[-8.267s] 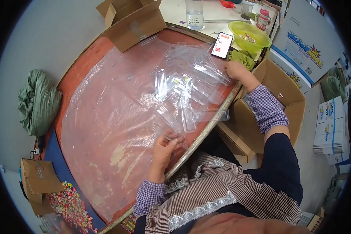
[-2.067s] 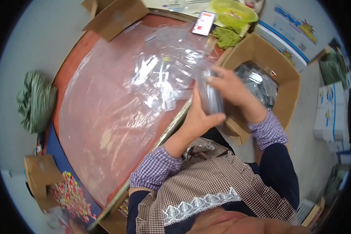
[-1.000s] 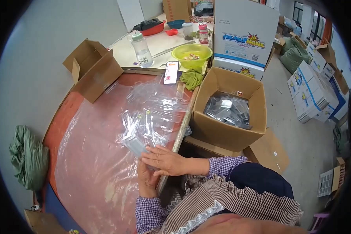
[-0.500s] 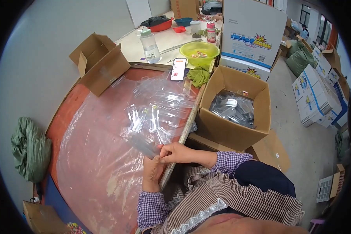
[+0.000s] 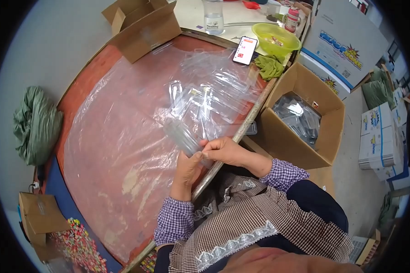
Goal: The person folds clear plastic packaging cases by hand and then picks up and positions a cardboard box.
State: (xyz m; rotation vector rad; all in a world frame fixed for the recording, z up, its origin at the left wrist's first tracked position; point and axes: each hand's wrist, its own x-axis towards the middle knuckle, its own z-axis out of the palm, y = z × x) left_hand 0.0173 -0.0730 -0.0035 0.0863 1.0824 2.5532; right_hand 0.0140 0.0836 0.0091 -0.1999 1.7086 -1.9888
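Packaging [image 5: 180, 135] juts forward from left grip [image 5: 187, 168].

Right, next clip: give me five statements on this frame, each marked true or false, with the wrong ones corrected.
1. The left hand holds clear plastic over the table. True.
2. The right hand is inside the carton right of the table. False: it is by the left hand, at the near end of the held plastic.
3. The phone lies face down. False: its lit screen faces up.
4. A green cloth lies beside the phone. True.
5. The bowl behind the cloth is blue. False: it is yellow-green.
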